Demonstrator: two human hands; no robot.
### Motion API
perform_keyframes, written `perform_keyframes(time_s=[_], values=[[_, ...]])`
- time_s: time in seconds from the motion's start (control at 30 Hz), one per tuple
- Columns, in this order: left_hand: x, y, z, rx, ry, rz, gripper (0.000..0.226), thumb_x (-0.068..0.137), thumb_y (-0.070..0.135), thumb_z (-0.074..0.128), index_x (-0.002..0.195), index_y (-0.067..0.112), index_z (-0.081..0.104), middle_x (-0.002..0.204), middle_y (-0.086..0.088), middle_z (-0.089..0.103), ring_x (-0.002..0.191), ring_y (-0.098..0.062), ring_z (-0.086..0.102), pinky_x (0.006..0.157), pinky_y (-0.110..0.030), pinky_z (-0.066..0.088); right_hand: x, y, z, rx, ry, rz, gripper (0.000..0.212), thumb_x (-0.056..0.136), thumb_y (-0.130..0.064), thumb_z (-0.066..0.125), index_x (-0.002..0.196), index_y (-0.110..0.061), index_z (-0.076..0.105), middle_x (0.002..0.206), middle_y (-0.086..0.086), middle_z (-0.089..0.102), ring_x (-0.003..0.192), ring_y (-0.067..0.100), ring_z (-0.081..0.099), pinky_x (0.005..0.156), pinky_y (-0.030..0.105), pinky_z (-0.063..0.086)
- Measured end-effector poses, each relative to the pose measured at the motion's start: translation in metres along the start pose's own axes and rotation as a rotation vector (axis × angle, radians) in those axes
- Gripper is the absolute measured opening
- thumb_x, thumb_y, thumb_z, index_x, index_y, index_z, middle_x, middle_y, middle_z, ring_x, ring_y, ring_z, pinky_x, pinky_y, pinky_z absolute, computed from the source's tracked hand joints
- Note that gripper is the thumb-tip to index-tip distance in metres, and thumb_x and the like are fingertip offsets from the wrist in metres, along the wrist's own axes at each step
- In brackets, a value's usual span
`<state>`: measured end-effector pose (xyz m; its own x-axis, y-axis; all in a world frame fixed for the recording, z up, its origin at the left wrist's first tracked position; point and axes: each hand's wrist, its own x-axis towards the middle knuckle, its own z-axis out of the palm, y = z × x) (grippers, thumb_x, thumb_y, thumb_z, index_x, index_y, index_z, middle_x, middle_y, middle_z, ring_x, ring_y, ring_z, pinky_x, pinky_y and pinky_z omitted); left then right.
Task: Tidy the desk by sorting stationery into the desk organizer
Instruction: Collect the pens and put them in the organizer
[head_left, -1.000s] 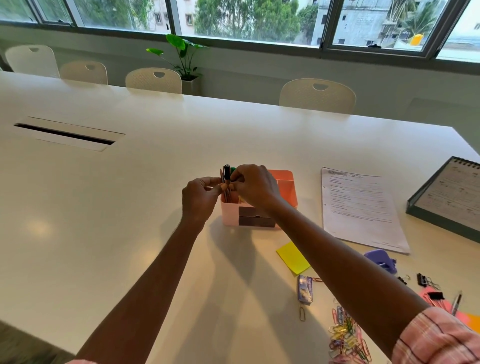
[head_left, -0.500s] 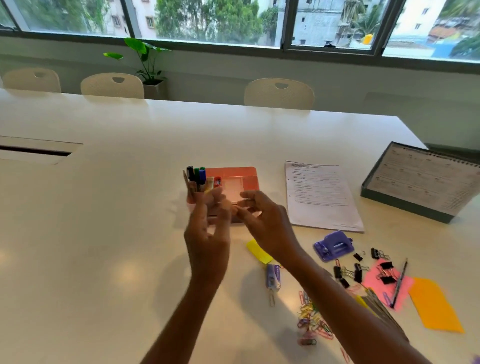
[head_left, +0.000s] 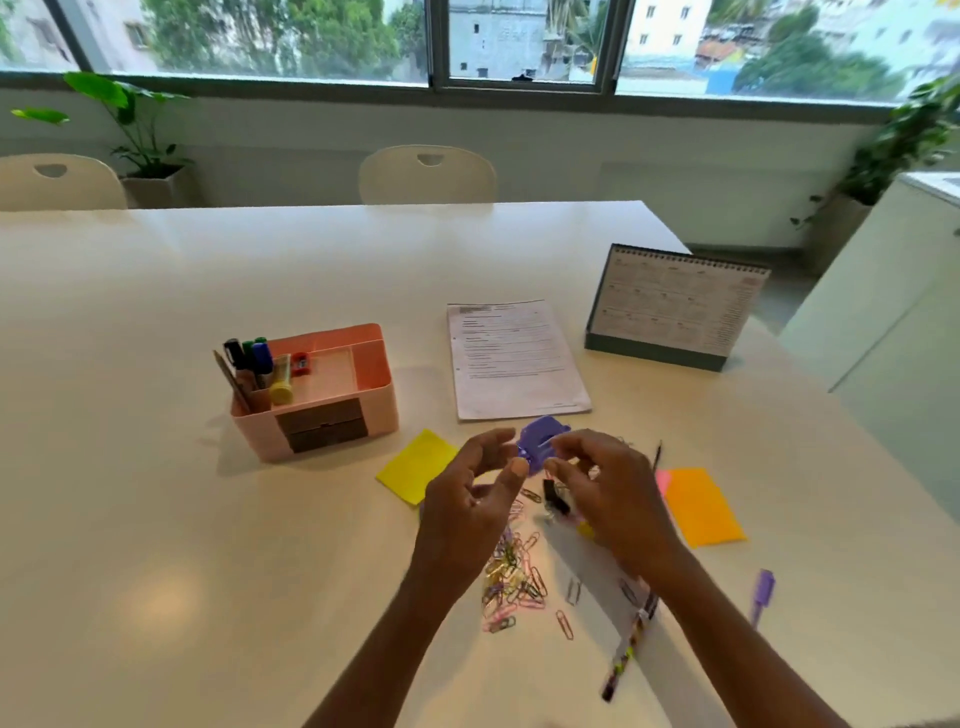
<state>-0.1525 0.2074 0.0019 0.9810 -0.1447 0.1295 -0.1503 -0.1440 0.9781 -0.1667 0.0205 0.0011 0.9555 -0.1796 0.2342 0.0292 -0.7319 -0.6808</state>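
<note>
Paperclips (head_left: 511, 582) lie partly behind relaxed, empty left hand (head_left: 467, 504); whether right hand (head_left: 613, 499) holds anything, cannot tell.

Bright daylight from windows (head_left: 311, 36), table (head_left: 156, 597) glare, soft shadows, blurred hands (motion), curved edges

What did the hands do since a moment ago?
Both hands let go of the pens and pulled back from the organizer. The left hand and right hand now hover empty over the paper clips by the hole punch. Organizer, pens and paper stayed put.
</note>
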Motion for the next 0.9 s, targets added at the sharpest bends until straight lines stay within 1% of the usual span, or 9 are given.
perform_keyframes(time_s=[0.1,0.2,0.27,0.4,0.53,0.63,0.7,0.8,0.9], values=[[-0.006,-0.001,0.019,0.027,-0.103,-0.03,0.024,0.1,0.024,0.071,0.123,0.032,0.071,0.114,0.015,0.077,0.109,0.002,0.071,0.088,-0.03,0.063,-0.002,0.032,-0.026,-0.112,0.089,0.153,0.019,0.092,-0.02,0.08,0.111,-0.017,0.077,0.096,-0.002,0.076,0.082,0.011,0.069,0.075,0.028,0.055],[-0.011,-0.002,0.033,0.064,-0.215,-0.051,0.025,0.101,0.025,0.069,0.125,0.034,0.069,0.116,0.018,0.075,0.11,0.005,0.069,0.087,-0.022,0.058,-0.005,0.063,-0.044,-0.152,0.076,0.358,0.03,0.089,-0.028,0.083,0.114,-0.014,0.074,0.097,0.005,0.077,0.086,0.022,0.068,0.075,0.029,0.048],[-0.014,-0.001,0.039,0.076,-0.265,-0.077,0.027,0.102,0.026,0.068,0.127,0.035,0.068,0.117,0.019,0.074,0.111,0.006,0.068,0.089,-0.02,0.055,-0.008,0.075,-0.044,-0.188,0.031,0.424,0.036,0.088,-0.033,0.084,0.115,-0.014,0.071,0.101,0.008,0.076,0.087,0.024,0.065,0.073,0.03,0.044],[-0.021,0.001,0.052,0.131,-0.337,-0.085,0.024,0.103,0.027,0.067,0.123,0.039,0.071,0.116,0.022,0.074,0.11,0.007,0.067,0.09,-0.019,0.055,-0.016,0.081,-0.033,-0.264,0.031,0.445,0.042,0.084,-0.041,0.085,0.113,-0.015,0.068,0.101,0.008,0.07,0.084,0.023,0.057,0.07,0.031,0.042],[-0.027,0.002,0.056,0.156,-0.348,-0.094,0.022,0.103,0.027,0.067,0.122,0.035,0.074,0.113,0.022,0.074,0.108,0.006,0.068,0.092,-0.02,0.056,-0.019,0.083,-0.029,-0.32,0.062,0.465,0.036,0.084,-0.034,0.085,0.104,-0.011,0.066,0.095,0.011,0.067,0.086,0.031,0.064,0.067,0.032,0.04],[-0.029,0.003,0.057,0.151,-0.337,-0.108,0.021,0.103,0.026,0.068,0.12,0.035,0.075,0.109,0.021,0.075,0.105,0.004,0.069,0.09,-0.019,0.056,-0.018,0.086,-0.031,-0.324,0.051,0.491,0.027,0.087,-0.026,0.082,0.092,-0.009,0.062,0.092,0.014,0.069,0.08,0.031,0.059,0.067,0.032,0.038],[-0.03,0.004,0.058,0.144,-0.319,-0.121,0.02,0.102,0.025,0.068,0.119,0.034,0.076,0.107,0.02,0.076,0.102,0.002,0.07,0.089,-0.018,0.057,-0.017,0.086,-0.035,-0.325,0.047,0.505,0.022,0.088,-0.022,0.08,0.096,-0.008,0.066,0.094,0.015,0.071,0.079,0.031,0.058,0.068,0.031,0.039],[-0.031,0.004,0.059,0.125,-0.293,-0.15,0.019,0.102,0.024,0.068,0.117,0.033,0.077,0.104,0.018,0.076,0.099,0.0,0.071,0.088,-0.021,0.059,-0.018,0.082,-0.038,-0.287,0.044,0.522,0.019,0.086,-0.015,0.075,0.102,-0.006,0.071,0.093,0.013,0.072,0.079,0.03,0.061,0.068,0.033,0.047],[-0.031,0.004,0.061,0.09,-0.274,-0.191,0.018,0.103,0.023,0.066,0.114,0.032,0.078,0.102,0.013,0.078,0.095,-0.003,0.073,0.082,-0.022,0.06,-0.023,0.071,-0.045,-0.258,0.044,0.564,0.019,0.081,-0.02,0.076,0.099,-0.014,0.072,0.085,0.003,0.066,0.079,0.027,0.064,0.067,0.033,0.05]])
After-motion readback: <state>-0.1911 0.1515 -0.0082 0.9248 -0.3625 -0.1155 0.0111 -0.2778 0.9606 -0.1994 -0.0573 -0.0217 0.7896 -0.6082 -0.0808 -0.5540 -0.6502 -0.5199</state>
